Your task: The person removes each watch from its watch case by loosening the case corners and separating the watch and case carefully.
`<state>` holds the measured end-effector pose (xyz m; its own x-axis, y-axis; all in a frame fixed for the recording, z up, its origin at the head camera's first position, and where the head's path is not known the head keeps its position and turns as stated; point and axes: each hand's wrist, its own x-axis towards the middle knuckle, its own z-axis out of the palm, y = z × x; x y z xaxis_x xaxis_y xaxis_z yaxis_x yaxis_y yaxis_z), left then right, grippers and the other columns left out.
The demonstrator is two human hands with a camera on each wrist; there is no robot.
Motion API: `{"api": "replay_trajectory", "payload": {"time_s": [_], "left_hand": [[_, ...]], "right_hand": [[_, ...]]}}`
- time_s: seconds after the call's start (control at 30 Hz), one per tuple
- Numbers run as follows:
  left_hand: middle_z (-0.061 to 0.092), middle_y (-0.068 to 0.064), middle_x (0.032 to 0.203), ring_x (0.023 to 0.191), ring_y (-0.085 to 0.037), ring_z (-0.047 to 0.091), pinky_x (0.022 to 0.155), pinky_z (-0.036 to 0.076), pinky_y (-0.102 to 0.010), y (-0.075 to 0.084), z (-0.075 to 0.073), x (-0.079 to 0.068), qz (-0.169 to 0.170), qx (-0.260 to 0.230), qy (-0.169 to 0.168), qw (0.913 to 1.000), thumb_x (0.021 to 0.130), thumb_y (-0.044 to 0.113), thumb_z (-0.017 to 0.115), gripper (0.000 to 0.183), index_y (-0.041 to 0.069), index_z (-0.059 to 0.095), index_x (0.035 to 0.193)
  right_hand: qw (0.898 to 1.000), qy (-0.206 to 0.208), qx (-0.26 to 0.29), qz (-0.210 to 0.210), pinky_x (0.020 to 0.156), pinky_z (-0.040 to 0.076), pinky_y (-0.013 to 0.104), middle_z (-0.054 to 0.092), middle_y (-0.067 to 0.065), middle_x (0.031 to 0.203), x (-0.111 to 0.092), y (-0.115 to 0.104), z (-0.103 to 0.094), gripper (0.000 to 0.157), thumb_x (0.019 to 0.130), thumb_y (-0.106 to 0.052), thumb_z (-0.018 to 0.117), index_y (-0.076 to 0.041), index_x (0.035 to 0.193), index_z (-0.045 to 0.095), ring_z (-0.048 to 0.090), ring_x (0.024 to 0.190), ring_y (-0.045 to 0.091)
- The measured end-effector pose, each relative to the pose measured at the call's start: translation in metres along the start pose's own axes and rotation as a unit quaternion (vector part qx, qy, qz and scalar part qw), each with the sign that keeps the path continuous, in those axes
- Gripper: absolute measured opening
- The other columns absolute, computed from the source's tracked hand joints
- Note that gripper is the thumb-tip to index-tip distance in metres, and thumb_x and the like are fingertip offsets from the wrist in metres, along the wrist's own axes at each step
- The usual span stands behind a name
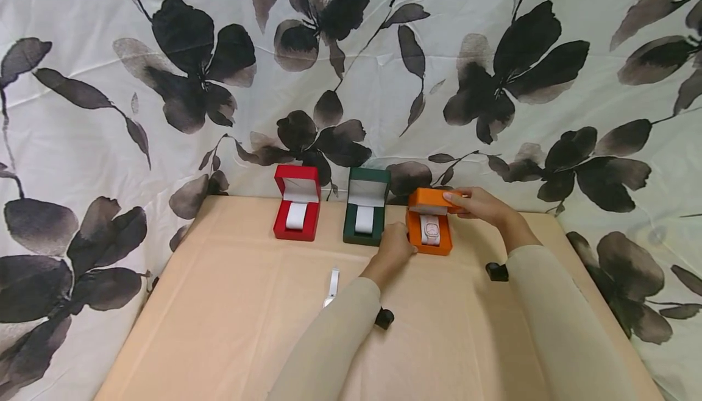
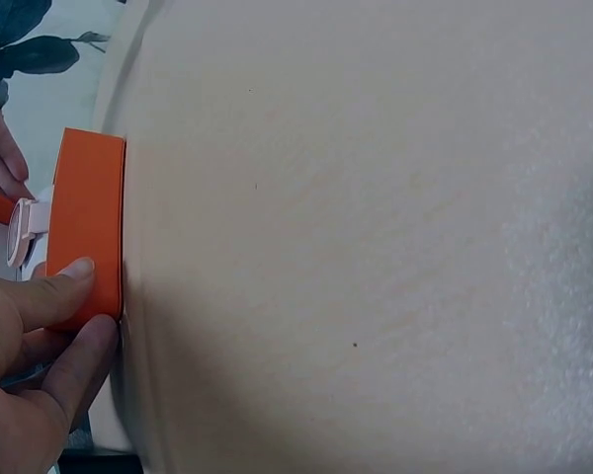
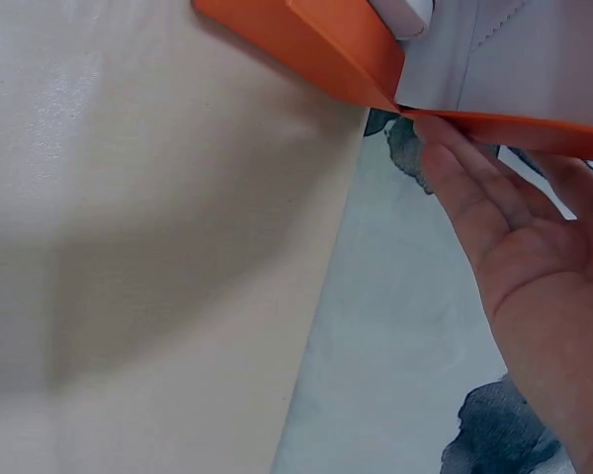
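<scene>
An orange watch box stands with its lid raised, at the right end of a row of boxes. Strapped round the white cushion inside is a watch with a pale pink case and light band. My left hand grips the front left corner of the box, its thumb on the front wall. With my right hand I hold the right side of the lid; the fingers lie along its orange edge in the right wrist view.
Left of it stand an open green watch box and an open red watch box, each with a bare white cushion. A white-banded watch lies on the table, partly behind my left sleeve. A floral cloth hangs behind the table.
</scene>
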<state>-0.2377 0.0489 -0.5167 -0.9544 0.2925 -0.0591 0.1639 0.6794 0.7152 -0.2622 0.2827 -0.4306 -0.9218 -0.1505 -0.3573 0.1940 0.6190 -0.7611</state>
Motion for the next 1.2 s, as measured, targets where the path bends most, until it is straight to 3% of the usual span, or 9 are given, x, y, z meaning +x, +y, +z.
{"api": "replay_trajectory", "payload": {"time_s": [0.27, 0.47, 0.6, 0.73, 0.97, 1.2], "left_hand": [[0.067, 0.002, 0.078, 0.070, -0.012, 0.055, 0.067, 0.051, -0.024, 0.002, 0.002, -0.001, 0.001, -0.010, 0.000, 0.9999, 0.074, 0.007, 0.093, 0.022, 0.003, 0.079, 0.090], [0.069, 0.002, 0.079, 0.069, -0.013, 0.055, 0.066, 0.052, -0.023, 0.004, 0.003, 0.001, -0.007, -0.009, 0.000, 0.9999, 0.075, 0.009, 0.092, 0.022, 0.004, 0.079, 0.092], [0.071, 0.001, 0.082, 0.069, -0.012, 0.056, 0.068, 0.053, -0.023, 0.005, 0.002, 0.000, -0.011, -0.009, -0.003, 0.9999, 0.075, 0.009, 0.092, 0.023, 0.004, 0.079, 0.094], [0.073, 0.000, 0.085, 0.071, -0.012, 0.057, 0.071, 0.056, -0.024, 0.005, 0.001, 0.000, -0.015, -0.022, -0.008, 0.9996, 0.076, 0.007, 0.091, 0.024, 0.003, 0.079, 0.096], [0.074, -0.001, 0.090, 0.075, -0.012, 0.058, 0.077, 0.058, -0.025, 0.002, 0.000, 0.001, -0.014, -0.028, -0.008, 0.9995, 0.075, 0.006, 0.091, 0.026, 0.002, 0.080, 0.099], [0.074, -0.001, 0.090, 0.074, -0.012, 0.058, 0.075, 0.057, -0.025, 0.001, -0.001, 0.001, -0.013, -0.027, -0.007, 0.9995, 0.075, 0.005, 0.091, 0.025, 0.003, 0.080, 0.098]], "right_hand": [[0.999, 0.038, -0.034, 0.018, 0.105, 0.054, 0.052, 0.056, 0.035, 0.138, 0.001, -0.007, 0.000, 0.089, 0.104, -0.066, 0.039, 0.008, 0.153, 0.036, 0.064, 0.120, 0.045], [0.995, 0.078, -0.064, 0.026, 0.101, 0.056, 0.052, 0.064, 0.035, 0.124, 0.004, -0.015, 0.003, 0.087, 0.104, -0.068, 0.033, 0.008, 0.143, 0.047, 0.068, 0.111, 0.043], [0.986, 0.126, -0.110, 0.028, 0.085, 0.059, 0.039, 0.072, 0.028, 0.110, 0.005, -0.020, 0.007, 0.084, 0.104, -0.069, 0.031, 0.007, 0.123, 0.060, 0.070, 0.099, 0.039], [0.978, 0.150, -0.145, 0.031, 0.072, 0.048, 0.030, 0.071, 0.022, 0.101, 0.004, -0.025, 0.010, 0.082, 0.104, -0.069, 0.029, 0.004, 0.114, 0.064, 0.066, 0.089, 0.034], [0.977, 0.149, -0.146, 0.034, 0.084, 0.051, 0.042, 0.069, 0.025, 0.108, 0.002, -0.026, 0.012, 0.083, 0.104, -0.069, 0.026, 0.005, 0.122, 0.061, 0.064, 0.094, 0.035], [0.982, 0.137, -0.128, 0.028, 0.103, 0.048, 0.058, 0.066, 0.030, 0.123, 0.002, -0.017, 0.011, 0.089, 0.104, -0.070, 0.021, 0.004, 0.147, 0.046, 0.065, 0.109, 0.045]]}}
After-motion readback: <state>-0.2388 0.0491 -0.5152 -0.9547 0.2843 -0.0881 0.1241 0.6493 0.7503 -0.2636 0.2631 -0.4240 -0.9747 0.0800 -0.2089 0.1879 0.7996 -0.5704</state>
